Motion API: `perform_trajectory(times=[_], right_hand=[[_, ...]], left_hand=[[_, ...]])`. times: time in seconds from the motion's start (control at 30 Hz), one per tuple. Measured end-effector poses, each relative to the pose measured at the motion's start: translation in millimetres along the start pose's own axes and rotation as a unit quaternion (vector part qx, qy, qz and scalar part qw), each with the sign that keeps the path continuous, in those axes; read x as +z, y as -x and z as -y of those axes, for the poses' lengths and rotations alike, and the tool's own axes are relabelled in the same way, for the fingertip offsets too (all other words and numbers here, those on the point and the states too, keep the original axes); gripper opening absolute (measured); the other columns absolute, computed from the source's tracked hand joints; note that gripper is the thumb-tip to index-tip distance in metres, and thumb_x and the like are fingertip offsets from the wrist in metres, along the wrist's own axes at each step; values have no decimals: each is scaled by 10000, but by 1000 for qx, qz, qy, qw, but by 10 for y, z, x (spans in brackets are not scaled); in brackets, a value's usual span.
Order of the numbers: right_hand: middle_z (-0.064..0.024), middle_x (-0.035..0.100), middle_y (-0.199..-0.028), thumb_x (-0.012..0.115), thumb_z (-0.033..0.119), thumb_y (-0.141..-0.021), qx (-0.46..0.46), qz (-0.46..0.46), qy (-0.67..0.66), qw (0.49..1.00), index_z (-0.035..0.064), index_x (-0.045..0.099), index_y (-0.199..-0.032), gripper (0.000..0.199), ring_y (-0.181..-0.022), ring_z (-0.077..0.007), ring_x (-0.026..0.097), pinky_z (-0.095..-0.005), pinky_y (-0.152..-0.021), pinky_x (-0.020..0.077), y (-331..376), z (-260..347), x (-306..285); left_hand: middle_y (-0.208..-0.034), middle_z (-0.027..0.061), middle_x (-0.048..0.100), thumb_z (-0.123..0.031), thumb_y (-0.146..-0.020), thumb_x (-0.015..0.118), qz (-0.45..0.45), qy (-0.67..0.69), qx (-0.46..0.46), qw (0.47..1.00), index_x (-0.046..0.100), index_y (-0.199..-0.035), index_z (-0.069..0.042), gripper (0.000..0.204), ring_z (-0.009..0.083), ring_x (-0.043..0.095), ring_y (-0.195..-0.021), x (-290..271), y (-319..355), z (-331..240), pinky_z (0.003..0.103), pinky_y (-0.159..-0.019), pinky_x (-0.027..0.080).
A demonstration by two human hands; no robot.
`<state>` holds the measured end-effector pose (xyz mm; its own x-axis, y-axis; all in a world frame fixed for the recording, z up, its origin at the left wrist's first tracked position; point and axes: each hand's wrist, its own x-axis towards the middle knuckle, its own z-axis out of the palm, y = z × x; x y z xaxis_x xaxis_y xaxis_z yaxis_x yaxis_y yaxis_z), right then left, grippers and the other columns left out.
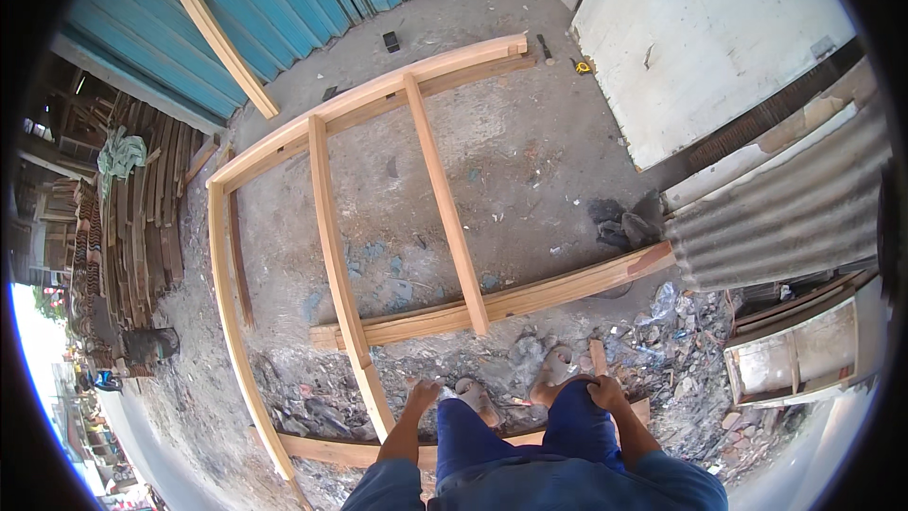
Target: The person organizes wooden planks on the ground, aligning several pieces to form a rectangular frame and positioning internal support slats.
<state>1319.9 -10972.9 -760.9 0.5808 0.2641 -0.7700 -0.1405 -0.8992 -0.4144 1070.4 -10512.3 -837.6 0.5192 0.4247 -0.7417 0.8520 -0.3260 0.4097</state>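
My left hand (423, 396) hangs beside my left knee, close to a pale timber crosspiece (326, 208). Its fingers look loosely parted, with nothing visible in them. My right hand (605, 392) is closed over the blue trouser leg (579, 421) at my right knee. In front of me lies a wooden frame: a long far beam (378, 92), a left side piece (227, 293), a second crosspiece (443, 199) and a thick near beam (530, 297) under both crosspieces. Another board (331, 450) lies close to my feet, partly hidden by my legs.
A loose plank (227, 47) leans on blue corrugated sheeting (189, 28). Stacked old timber (142, 227) stands left. A hammer (546, 49) and yellow tape measure (582, 67) lie beyond the frame. At right are a white panel (709, 38), corrugated sheets (776, 218) and rubble (690, 378).
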Motion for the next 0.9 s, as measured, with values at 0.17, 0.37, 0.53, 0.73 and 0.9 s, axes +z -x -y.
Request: perform_trajectory(times=[0.17,0.37,0.53,0.73,0.9], right_hand=[[-185,687,-895,600,292,-758,-172,44,115,978,46,687,-911,303,-858,-371,666,-459,-739,528,256,-128,-122],[-260,662,-836,554,302,-805,-189,6,222,957,7,683,-775,323,-835,-440,644,-492,-788,515,-864,-286,-592],[-254,669,-865,555,247,-827,-229,-73,55,969,-36,656,-805,301,-786,-430,645,-445,-723,516,-798,2079,-2066],[-215,685,-865,592,243,-858,-344,-120,-132,922,-37,644,-1003,320,-745,-281,676,-379,-677,515,-1698,3693,-3079],[-252,650,-839,569,198,-841,-256,-176,-25,950,-10,648,-855,223,-787,-394,658,-416,-669,509,-2571,3825,-3806]], left_hand=[[-850,89,654,-488,-887,592,96,-47,-240,965,666,-976,-41,462,251,630,-683,-249,1569,282,415,-553,481],[-783,102,675,-432,-895,596,27,228,-197,953,675,-1078,-59,423,236,662,-666,-545,1461,-891,346,-530,495],[-612,73,614,-434,-898,574,45,205,36,977,672,-797,-45,413,193,575,-502,-266,342,-776,352,-459,450],[-677,165,646,-447,-912,511,96,158,-105,977,662,-823,-13,467,259,642,-600,-1016,-1001,-2230,418,-621,534],[-708,87,658,-396,-870,598,10,277,16,961,678,-1045,-58,388,212,643,-670,-1983,-2267,-3596,383,-629,523]])
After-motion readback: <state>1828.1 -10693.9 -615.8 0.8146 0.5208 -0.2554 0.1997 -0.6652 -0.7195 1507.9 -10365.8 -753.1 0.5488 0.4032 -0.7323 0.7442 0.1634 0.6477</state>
